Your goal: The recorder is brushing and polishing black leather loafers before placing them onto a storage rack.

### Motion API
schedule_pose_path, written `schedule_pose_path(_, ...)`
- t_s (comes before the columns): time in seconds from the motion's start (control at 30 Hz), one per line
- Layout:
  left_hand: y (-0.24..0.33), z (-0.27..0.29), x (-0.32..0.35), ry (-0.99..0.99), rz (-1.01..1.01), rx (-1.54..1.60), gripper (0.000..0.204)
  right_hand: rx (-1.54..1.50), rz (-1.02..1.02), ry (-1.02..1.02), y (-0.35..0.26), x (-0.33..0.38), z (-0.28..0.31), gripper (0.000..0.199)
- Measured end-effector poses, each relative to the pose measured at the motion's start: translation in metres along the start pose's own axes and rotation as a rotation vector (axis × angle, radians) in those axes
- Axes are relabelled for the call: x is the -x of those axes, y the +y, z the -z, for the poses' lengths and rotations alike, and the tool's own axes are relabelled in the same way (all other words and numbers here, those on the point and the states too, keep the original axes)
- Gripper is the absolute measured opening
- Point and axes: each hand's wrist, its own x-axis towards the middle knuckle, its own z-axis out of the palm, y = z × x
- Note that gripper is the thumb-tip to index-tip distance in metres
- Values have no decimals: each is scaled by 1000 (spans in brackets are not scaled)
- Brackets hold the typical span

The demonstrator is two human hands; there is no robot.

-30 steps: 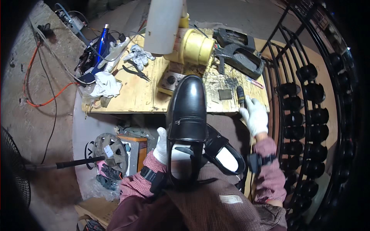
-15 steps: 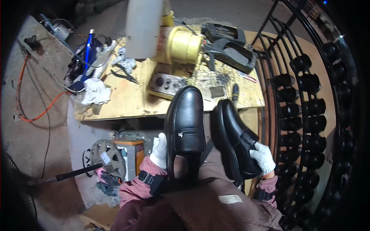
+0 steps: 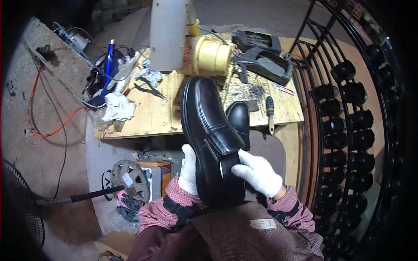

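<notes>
A glossy black slip-on shoe (image 3: pixel 209 108) is held tilted in front of me, toe pointing away, sole edge to the left. My left hand (image 3: pixel 189 172), in a white glove, grips its left side near the heel. On the other side my gloved right hand (image 3: pixel 259 174) is closed at the shoe's opening, fingertips against the collar. Behind and to the right, a second black shoe (image 3: pixel 238 116) shows its toe; the rest is hidden by the first shoe and my right hand. What supports that second shoe cannot be seen.
A wooden workbench (image 3: pixel 161 119) ahead carries a yellow blower-like machine (image 3: pixel 211 56), pliers (image 3: pixel 150 90), a brush (image 3: pixel 270 113), white rags (image 3: pixel 118 106) and a blue bottle (image 3: pixel 109 65). Black racks of shoes (image 3: pixel 335 124) stand right. A fan (image 3: pixel 24 204) is at left.
The left shoe has tilted and its toe has risen. My right hand has moved left from the second shoe's side to the first shoe's opening. The second shoe now lies behind the first.
</notes>
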Motion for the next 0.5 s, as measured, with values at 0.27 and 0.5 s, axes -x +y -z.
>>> schedule_pose_path(0.27, 44, 22, -24, 56, -53, 247, 92, -500, -337, 424, 33, 47, 9, 58)
schedule_pose_path(0.5, 89, 31, -61, 223, -178, 181, 84, -490, -538, 657, 65, 100, -6, 55)
